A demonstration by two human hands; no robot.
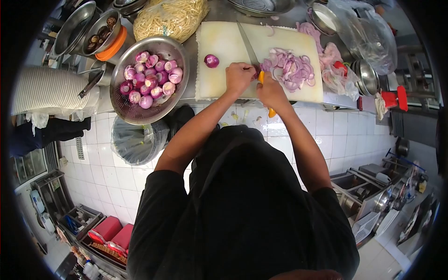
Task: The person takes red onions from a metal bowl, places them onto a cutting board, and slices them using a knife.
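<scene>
Currently, the person's right hand point(271, 94) is wrapped around the yellow handle of a knife point(247, 42), whose blade points away across a white cutting board point(210, 86). Just beside the blade, the left hand point(239, 77) is curled closed on an onion piece point(256, 71), mostly hidden by the fingers. A loose pile of sliced onion point(290, 70) lies on the board to the right of the knife, while one purple whole onion point(211, 61) sits apart on the left. Beyond the board's left edge, a metal colander point(126, 106) holds many peeled onions point(150, 81), near a clear bag of noodles point(170, 19). Below the colander stands a lined bin point(135, 144).
</scene>
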